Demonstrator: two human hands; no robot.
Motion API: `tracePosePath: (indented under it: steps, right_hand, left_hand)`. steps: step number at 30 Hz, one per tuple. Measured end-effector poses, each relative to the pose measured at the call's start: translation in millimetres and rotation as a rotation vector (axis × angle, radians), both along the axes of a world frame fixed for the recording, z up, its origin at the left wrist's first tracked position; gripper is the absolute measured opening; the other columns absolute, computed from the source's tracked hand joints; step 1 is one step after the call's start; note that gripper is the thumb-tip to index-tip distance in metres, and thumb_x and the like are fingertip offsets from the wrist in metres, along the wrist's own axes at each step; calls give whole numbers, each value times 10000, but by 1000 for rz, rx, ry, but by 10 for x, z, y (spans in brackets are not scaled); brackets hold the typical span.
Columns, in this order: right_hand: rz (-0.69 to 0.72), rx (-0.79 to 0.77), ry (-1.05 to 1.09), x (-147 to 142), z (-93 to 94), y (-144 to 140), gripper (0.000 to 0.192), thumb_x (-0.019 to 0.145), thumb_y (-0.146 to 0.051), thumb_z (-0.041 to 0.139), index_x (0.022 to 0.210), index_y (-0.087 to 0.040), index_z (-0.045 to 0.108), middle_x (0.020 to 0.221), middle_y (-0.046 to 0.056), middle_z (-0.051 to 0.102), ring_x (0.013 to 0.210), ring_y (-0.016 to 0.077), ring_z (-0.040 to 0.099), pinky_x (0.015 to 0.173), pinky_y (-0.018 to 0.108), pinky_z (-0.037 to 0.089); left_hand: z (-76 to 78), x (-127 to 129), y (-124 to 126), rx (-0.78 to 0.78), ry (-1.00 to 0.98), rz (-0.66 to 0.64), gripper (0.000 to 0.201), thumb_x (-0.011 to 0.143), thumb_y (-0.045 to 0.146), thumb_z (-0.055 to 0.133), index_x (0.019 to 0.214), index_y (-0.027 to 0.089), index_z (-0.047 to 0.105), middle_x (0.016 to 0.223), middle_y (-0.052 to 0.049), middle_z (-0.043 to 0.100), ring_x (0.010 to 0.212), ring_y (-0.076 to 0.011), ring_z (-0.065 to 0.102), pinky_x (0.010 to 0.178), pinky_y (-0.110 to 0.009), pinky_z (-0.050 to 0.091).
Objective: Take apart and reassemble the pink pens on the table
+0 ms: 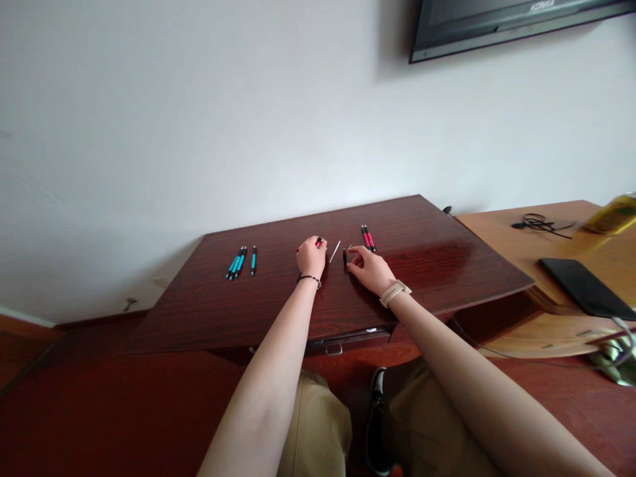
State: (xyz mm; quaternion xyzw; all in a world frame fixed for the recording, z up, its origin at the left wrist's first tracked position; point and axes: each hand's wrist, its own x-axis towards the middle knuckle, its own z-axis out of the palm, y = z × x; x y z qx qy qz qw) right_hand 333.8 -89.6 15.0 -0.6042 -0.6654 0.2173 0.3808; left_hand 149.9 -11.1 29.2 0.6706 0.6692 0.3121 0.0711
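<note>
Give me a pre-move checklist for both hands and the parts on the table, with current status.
1. Left hand closed around the slim pink-and-black piece: ok.
2. Right hand gripping the small black cylindrical piece: cannot tell; it stands at the fingertips, contact unclear.
3. Thin straight white rod uncovered between the hands: ok.
4. Turquoise-and-black slim pens clear of both hands: ok, on the left part of the dark reddish-brown wood-grain table.
5. Turquoise pens all in one group: not ok, one lies apart.
6. Pink-and-black slim pens clear of the right hand: cannot tell; they lie close beyond it.
</note>
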Motion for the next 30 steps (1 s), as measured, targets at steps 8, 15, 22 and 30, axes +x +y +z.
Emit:
tracePosePath:
  steps: [8, 15, 22, 30]
  right_hand:
    - [8, 8, 1, 5, -8, 5, 356, 912, -219, 712, 1265, -234, 669, 902, -5, 786, 808, 185, 718, 783, 304, 508]
    - [8, 0, 2, 0, 5, -5, 359, 913, -217, 714, 1269, -236, 669, 908, -3, 788, 810, 184, 719, 779, 299, 507]
    - [3, -6, 0, 1, 30, -22, 360, 912, -217, 716, 1269, -237, 671, 908, -3, 790, 809, 188, 716, 780, 303, 504]
    - [2, 25, 35, 12, -19, -2, 387, 896, -220, 714, 1280, -237, 664, 901, 3, 781, 801, 195, 715, 794, 319, 525]
  left_hand:
    - [-45, -5, 36, -41, 80, 18, 237, 1036, 411, 599, 1042, 257, 780, 1099, -112, 821, 1016, -252, 740, 837, -307, 481]
    - [-62, 28, 47, -75, 176, 20, 238, 1025, 401, 597, 1025, 250, 781, 1065, -137, 812, 1020, -281, 749, 867, -340, 521]
    - [-72, 36, 59, -95, 159, 20, 219, 1016, 392, 604, 1039, 255, 774, 1052, -137, 808, 1015, -280, 755, 860, -338, 521]
    - [-26, -52, -58, -13, -31, -16, 194, 975, 388, 642, 920, 243, 759, 947, -100, 810, 868, -237, 729, 764, -299, 473]
